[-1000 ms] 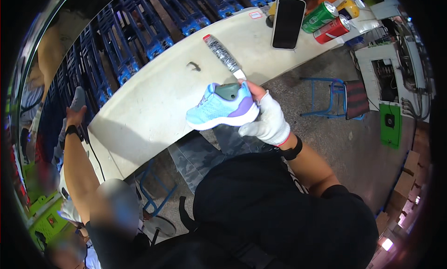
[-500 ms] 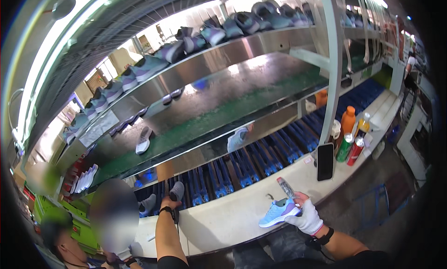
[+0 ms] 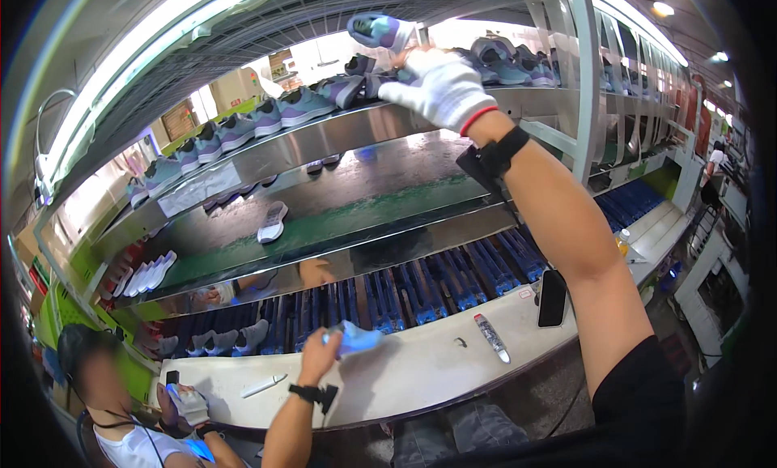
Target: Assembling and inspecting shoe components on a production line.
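Note:
Raised to the upper shelf, my right hand (image 3: 441,83) wears a white glove with a red cuff. Its fingertips close on the end of a blue-and-purple sneaker (image 3: 374,32), held above the row of shoes. Low over the white ledge (image 3: 405,363), my bare left hand (image 3: 318,356) grips a light blue sneaker (image 3: 356,338), smeared by motion. A grey marker-like tube (image 3: 491,338) with a red end and pale tip lies on the ledge, beside a small dark scrap (image 3: 460,342) and a black phone (image 3: 552,298).
Similar sneakers (image 3: 303,104) line the metal upper shelf. Soles (image 3: 273,223) lie on the green-edged belt below, above blue rack bars (image 3: 421,294). Several shoes (image 3: 251,336) stand on the rack at left. A co-worker (image 3: 121,387) sits there, near a white pen (image 3: 264,385). A post (image 3: 589,87) rises at right.
My right hand has gone from the ledge up to the shelf with the sneaker. My left hand, earlier on a shoe at the rack, now holds a sneaker over the ledge. The view has shifted.

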### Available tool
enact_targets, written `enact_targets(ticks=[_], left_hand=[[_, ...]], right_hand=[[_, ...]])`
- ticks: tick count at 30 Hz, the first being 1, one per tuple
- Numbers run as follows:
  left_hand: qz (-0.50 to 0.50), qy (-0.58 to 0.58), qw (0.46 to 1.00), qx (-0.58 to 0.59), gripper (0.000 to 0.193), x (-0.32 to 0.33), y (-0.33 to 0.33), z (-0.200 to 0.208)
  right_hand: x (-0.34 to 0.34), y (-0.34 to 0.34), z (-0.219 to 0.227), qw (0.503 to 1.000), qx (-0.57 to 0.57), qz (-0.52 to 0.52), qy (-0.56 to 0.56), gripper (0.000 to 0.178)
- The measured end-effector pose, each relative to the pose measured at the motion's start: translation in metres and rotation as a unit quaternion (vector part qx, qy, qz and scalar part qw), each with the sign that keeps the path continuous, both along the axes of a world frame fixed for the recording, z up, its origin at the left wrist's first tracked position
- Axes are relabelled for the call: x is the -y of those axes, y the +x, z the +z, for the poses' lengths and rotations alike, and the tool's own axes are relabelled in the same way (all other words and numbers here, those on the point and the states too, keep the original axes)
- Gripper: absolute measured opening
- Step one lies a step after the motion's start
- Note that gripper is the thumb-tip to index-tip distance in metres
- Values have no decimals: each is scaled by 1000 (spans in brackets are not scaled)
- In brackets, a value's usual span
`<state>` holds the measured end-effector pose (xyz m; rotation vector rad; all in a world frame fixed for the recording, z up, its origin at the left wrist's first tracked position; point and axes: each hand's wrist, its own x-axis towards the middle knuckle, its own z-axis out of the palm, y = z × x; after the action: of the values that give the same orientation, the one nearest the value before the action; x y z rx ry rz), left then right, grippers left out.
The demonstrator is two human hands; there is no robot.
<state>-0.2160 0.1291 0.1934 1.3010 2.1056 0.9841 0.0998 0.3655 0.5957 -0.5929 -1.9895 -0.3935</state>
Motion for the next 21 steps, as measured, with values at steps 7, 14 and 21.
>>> enact_targets(ticks=[7,14,21], left_hand=[[-47,-31,995,80,47,117,32,-73],[-229,192,899,-319,55,115,104,-39],[-231,219,924,-214,53,85,132,-24]], right_hand=[[49,-104,-143,942,304,93,-106,45],[66,-249,-218,946,231,187,-130,53],[59,-275,-190,909,304,192,-209,86]])
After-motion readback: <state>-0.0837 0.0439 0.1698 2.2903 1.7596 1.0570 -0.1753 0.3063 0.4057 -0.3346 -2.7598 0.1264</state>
